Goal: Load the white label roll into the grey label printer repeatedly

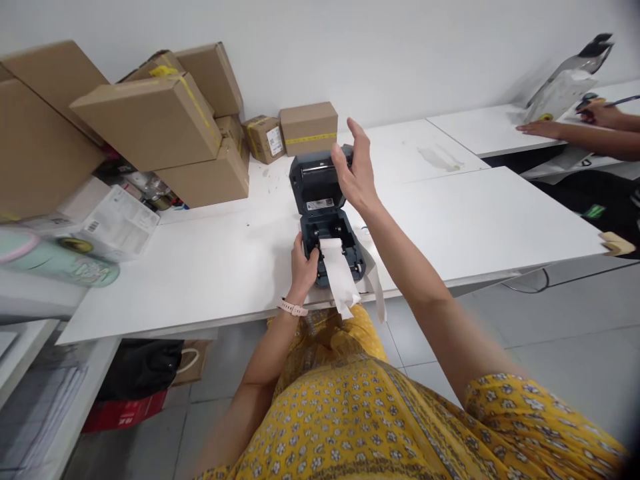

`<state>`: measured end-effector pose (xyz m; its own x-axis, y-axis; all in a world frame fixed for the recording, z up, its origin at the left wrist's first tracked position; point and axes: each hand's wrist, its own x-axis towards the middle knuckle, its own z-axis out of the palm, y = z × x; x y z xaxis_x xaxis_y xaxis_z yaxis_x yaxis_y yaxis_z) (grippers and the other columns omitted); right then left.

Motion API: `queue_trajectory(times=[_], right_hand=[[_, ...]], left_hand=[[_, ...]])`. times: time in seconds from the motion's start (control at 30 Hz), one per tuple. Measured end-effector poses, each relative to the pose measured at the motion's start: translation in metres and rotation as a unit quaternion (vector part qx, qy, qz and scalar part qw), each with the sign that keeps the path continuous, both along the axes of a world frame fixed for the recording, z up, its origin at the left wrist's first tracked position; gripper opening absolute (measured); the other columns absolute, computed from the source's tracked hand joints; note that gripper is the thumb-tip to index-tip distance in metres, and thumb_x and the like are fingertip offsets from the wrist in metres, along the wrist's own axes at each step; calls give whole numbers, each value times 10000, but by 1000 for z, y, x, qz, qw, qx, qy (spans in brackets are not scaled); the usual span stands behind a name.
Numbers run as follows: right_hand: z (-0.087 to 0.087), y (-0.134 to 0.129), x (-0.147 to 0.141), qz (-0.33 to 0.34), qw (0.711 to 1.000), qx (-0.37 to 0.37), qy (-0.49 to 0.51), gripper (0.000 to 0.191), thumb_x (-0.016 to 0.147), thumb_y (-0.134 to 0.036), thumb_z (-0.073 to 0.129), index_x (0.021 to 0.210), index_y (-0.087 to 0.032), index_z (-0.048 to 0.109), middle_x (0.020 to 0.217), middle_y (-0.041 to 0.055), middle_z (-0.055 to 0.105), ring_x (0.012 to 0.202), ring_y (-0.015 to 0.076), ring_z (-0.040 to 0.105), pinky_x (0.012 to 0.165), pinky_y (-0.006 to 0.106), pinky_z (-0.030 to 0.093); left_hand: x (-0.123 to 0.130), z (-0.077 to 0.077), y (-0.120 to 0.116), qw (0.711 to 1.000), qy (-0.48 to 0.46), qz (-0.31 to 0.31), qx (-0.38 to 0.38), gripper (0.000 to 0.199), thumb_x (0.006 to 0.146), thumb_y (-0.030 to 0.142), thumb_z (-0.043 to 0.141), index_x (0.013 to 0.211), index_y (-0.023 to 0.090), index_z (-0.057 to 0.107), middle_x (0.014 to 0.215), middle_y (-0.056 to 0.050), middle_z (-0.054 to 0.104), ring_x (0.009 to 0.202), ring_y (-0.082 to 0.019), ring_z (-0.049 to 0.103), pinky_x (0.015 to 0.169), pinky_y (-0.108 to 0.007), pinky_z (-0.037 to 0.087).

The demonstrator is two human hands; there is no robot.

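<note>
A dark blue-grey label printer [359,257] sits at the table's front edge with its lid [299,187] raised. Inside lies a small roll of white labels [330,244], and its strip [341,280] hangs forward over the front edge. My left hand [303,270] grips the printer's left side, thumb over the rim by the roll. At the lid's upper right corner is my right hand [357,170], its thumb on the inner side and its index finger stretched upward; the other fingers are partly hidden. Another strip of white paper [375,280] trails down beside the printer.
Cardboard boxes [150,120] are stacked at the left, with smaller boxes [309,130] along the wall. A mint-green bottle [60,260] lies at the far left. On the right, a co-worker's hands [545,129] are over another table, one with a pen. A black bag [145,367] is below.
</note>
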<state>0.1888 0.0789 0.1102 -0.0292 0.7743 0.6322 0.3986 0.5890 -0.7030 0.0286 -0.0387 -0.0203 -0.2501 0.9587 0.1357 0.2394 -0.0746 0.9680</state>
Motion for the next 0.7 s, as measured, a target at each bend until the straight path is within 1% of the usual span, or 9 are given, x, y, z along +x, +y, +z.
queue_trajectory(times=[0.13, 0.2, 0.27, 0.33, 0.4, 0.47, 0.57, 0.63, 0.7], right_hand=[[12, 33, -4, -10, 999, 16, -29, 767, 983, -764, 343, 1612, -338, 233, 1692, 65, 279, 1621, 279, 187, 1312, 530, 251], [13, 27, -2, -20, 999, 39, -29, 785, 981, -749, 375, 1613, -300, 252, 1694, 85, 269, 1622, 315, 179, 1298, 572, 252], [9, 7, 2, -32, 997, 66, -16, 688, 1011, -687, 372, 1567, -281, 358, 1651, 95, 361, 1590, 324, 265, 1278, 583, 282], [-5, -19, 6, -18, 998, 62, -22, 540, 1052, -589, 329, 1432, -266, 536, 1490, 103, 562, 1461, 315, 471, 1221, 552, 380], [-25, -41, 10, 42, 995, -2, -88, 468, 1057, -502, 337, 1243, -236, 674, 1254, 105, 716, 1213, 311, 657, 1094, 507, 498], [-47, -52, 12, 110, 971, -84, -197, 417, 1030, -415, 386, 1129, -202, 731, 1116, 114, 777, 1042, 312, 715, 999, 489, 537], [-74, -52, 11, 167, 920, -123, -332, 384, 990, -280, 411, 1136, -182, 753, 1190, 124, 784, 1152, 317, 693, 1113, 521, 442], [-83, -48, 9, 180, 901, -113, -379, 396, 985, -229, 405, 1172, -182, 751, 1269, 123, 761, 1266, 303, 645, 1215, 550, 311], [-88, -45, 8, 190, 889, -114, -400, 405, 988, -209, 400, 1204, -176, 741, 1287, 133, 752, 1295, 302, 629, 1243, 578, 237]], left_hand=[[0, -9, -4, 999, -17, -8, -27, 652, 927, 343, 634, 1532, 218, 424, 1573, -131, 528, 1506, -286, 453, 1253, -442, 363], [1, -8, -6, 999, -19, -7, -26, 631, 922, 342, 640, 1511, 218, 448, 1550, -129, 552, 1491, -287, 472, 1237, -433, 384], [1, -7, -6, 999, -24, 1, -27, 606, 923, 338, 632, 1490, 203, 466, 1541, -138, 559, 1473, -286, 493, 1222, -427, 402], [0, -6, -5, 999, -32, 8, -27, 585, 934, 349, 609, 1476, 178, 473, 1540, -158, 556, 1459, -284, 507, 1206, -422, 418], [-1, -5, -3, 999, -31, 10, -28, 576, 945, 372, 592, 1470, 163, 479, 1542, -170, 552, 1453, -286, 511, 1199, -425, 422], [-2, -2, -2, 999, -18, 3, -38, 599, 937, 394, 611, 1479, 178, 476, 1555, -164, 542, 1452, -294, 509, 1205, -440, 409], [-3, 2, -2, 998, 7, -24, -62, 716, 867, 384, 709, 1516, 229, 449, 1590, -135, 512, 1461, -316, 496, 1218, -470, 386], [-3, 4, -3, 996, 17, -44, -72, 786, 826, 344, 747, 1538, 242, 428, 1608, -126, 492, 1473, -327, 481, 1222, -482, 381], [-1, 5, -5, 996, 23, -51, -70, 792, 826, 304, 731, 1549, 240, 414, 1618, -123, 480, 1482, -325, 471, 1226, -486, 375]])
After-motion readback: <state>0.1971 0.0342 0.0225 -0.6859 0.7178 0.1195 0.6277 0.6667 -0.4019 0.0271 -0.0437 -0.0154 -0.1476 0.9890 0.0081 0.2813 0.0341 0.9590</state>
